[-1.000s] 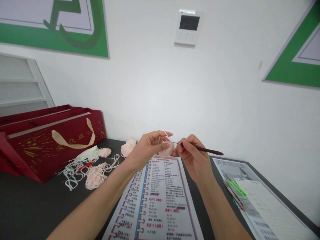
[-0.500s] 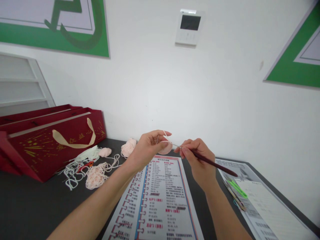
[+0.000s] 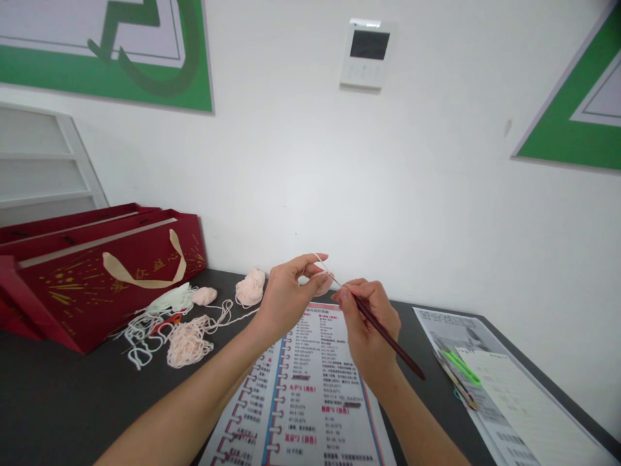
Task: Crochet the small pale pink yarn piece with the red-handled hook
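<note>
My left hand (image 3: 287, 294) pinches a small pink crochet piece (image 3: 324, 285), with a strand of pale yarn over its raised forefinger. My right hand (image 3: 367, 323) grips a dark red crochet hook (image 3: 388, 336). The hook's metal tip points up and left into the piece, and its handle slants down to the right. Both hands hover above a spiral-bound pattern sheet (image 3: 310, 395) lying on the dark table (image 3: 58, 401).
Tangled pink and white yarn (image 3: 182, 327) and a pink yarn ball (image 3: 250, 287) lie left of the hands. A red gift box (image 3: 92, 275) with a gold ribbon stands at the far left. Printed papers (image 3: 509, 388) with green clips (image 3: 460, 366) lie at the right. A white wall stands behind.
My right hand has turned the hook: its handle swung from level and pointing right down to a steep downward slant. The left hand has kept its hold on the piece.
</note>
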Available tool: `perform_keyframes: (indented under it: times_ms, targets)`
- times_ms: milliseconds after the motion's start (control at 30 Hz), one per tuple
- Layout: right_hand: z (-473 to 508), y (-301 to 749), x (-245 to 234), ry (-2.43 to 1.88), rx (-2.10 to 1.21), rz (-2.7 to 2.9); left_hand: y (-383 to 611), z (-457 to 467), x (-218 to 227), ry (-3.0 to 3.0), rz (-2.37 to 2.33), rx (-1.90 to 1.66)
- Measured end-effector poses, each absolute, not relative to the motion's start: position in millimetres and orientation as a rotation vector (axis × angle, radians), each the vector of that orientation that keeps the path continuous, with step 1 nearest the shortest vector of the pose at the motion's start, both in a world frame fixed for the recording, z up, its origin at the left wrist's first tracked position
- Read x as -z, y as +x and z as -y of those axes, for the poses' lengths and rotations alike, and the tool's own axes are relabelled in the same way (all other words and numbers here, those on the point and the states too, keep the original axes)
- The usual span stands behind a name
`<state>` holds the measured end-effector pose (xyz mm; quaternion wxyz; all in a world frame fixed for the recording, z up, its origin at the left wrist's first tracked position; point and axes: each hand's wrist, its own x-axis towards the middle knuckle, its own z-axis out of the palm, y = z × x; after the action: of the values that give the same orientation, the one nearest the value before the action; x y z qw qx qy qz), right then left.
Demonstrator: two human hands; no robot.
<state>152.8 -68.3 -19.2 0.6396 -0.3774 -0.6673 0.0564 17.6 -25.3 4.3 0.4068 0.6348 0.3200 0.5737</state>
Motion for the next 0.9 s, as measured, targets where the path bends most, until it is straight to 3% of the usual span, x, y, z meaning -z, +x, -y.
perform_keyframes:
  times_ms: [233, 467, 667, 767, 900]
  targets:
    - [52.1, 158.9, 28.5, -0.835, -0.048, 1.648, 20.9, 29.8, -6.0, 1.760, -0.833, -1.416]
    - [35.9, 185.9, 30.1, -0.568, 0.181, 1.952, 20.5, 27.1, -9.6, 1.200, -0.556, -1.112]
    - [37.2, 181.0, 32.9, -0.652, 0.427, 1.954, 26.2, 26.9, -5.5, 1.188, -0.561, -1.213]
    - [46.7, 172.6, 28.6, -0.681, 0.323, 1.904, 24.1, 25.3, -4.9, 1.349, -0.624, -1.322]
    - [59.3, 164.6, 18.6, -0.719, -0.111, 1.667, 15.7, 22.4, -7.3, 1.487, -0.651, -1.367]
